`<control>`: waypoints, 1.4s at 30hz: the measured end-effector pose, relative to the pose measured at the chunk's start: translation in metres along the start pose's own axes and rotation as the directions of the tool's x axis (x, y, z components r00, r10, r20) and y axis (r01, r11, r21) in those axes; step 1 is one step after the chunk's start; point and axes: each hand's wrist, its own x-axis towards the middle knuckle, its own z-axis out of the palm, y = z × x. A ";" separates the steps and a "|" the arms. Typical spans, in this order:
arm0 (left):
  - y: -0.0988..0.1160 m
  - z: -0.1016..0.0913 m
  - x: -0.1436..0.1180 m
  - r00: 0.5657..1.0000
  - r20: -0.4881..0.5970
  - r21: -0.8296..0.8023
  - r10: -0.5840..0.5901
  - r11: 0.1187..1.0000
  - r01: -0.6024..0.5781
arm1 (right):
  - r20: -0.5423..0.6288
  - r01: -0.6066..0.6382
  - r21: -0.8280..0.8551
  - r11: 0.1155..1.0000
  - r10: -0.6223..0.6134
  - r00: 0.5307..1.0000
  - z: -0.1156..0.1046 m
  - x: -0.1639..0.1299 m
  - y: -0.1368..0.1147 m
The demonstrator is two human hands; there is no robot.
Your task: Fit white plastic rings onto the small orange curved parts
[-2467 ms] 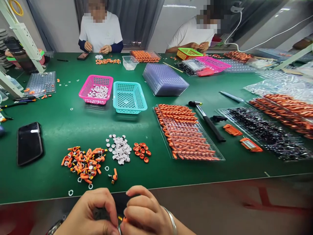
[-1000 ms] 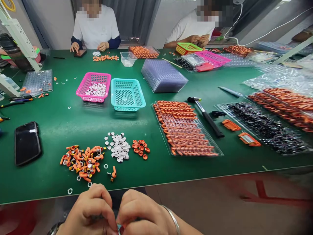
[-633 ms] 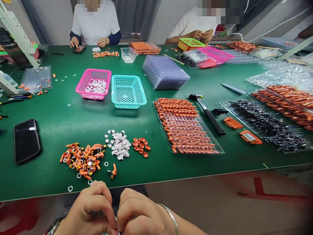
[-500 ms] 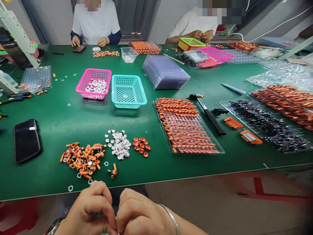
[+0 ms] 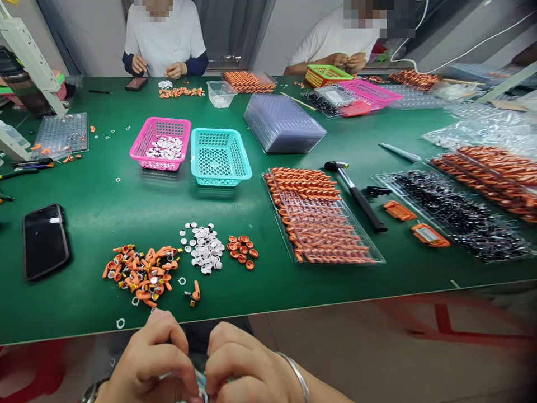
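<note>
My left hand (image 5: 151,364) and my right hand (image 5: 239,366) are pressed together below the near edge of the green table (image 5: 104,207). Their fingertips pinch one small part between them, and my fingers hide most of it. A metal bangle is on my right wrist. On the table just beyond my hands lie a pile of orange parts (image 5: 140,274), a pile of white discs (image 5: 205,249), a few orange rings (image 5: 242,252), a single orange part (image 5: 195,292) and loose white rings (image 5: 120,323).
A black phone (image 5: 45,239) lies at the left. Further back stand a pink basket (image 5: 138,154) and a teal basket (image 5: 220,178). To the right are a clear tray of orange parts (image 5: 319,224), a hammer (image 5: 356,196) and a tray of black parts (image 5: 457,218). Two people sit at the far side.
My hands stay pinched together at the bottom edge, with the fingers shifting slightly. The orange part seen between them 2.5 s ago is hidden now. The far-left person lifted a hand off a phone.
</note>
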 end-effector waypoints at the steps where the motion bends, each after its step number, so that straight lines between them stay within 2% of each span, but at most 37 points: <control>1: 0.000 -0.002 0.000 1.000 -0.001 0.004 0.008 1.000 -0.008 | -0.010 -0.006 -0.015 1.000 0.006 1.000 0.000 -0.001 0.000; 4: -0.002 -0.011 -0.001 0.999 0.037 0.016 0.010 1.000 -0.011 | -0.110 -0.066 -0.046 0.997 0.060 0.992 -0.002 -0.008 0.000; 7: -0.011 -0.023 -0.001 0.992 0.102 0.135 -0.072 0.989 0.058 | -0.232 -0.118 -0.056 0.991 0.102 0.967 -0.007 -0.017 0.002; 10: -0.019 -0.029 0.007 0.995 0.016 0.348 -0.100 0.933 0.088 | -0.312 -0.192 -0.076 0.979 0.159 0.936 -0.013 -0.026 0.003; 13: -0.023 -0.025 0.031 0.999 -0.029 0.502 0.024 0.865 -0.006 | -0.407 -0.267 -0.096 0.959 0.207 0.890 -0.014 -0.033 0.005; 16: -0.025 -0.015 0.064 0.999 0.035 0.607 0.008 0.794 -0.028 | -0.462 -0.337 -0.105 0.936 0.254 0.850 -0.012 -0.036 0.007; 20: -0.025 -0.006 0.099 0.995 0.102 0.626 -0.018 0.778 -0.050 | -0.473 -0.424 -0.141 0.894 0.315 0.823 -0.015 -0.036 0.009; 25: -0.019 -0.005 0.115 0.969 0.246 0.569 -0.021 0.813 -0.127 | -0.436 -0.481 -0.100 0.871 0.396 0.808 -0.023 -0.039 0.012; 30: -0.026 0.001 0.128 0.984 0.174 0.626 -0.038 0.775 -0.081 | -0.461 -0.499 0.006 0.867 0.445 0.768 -0.022 -0.041 0.018; 35: -0.032 0.007 0.131 0.978 0.203 0.644 -0.046 0.758 -0.098 | -0.470 -0.497 0.101 0.862 0.482 0.739 -0.020 -0.041 0.020; 42: -0.030 -0.015 0.110 0.990 0.136 0.580 -0.029 0.812 -0.056 | -0.469 -0.549 0.125 0.827 0.536 0.702 -0.022 -0.039 0.023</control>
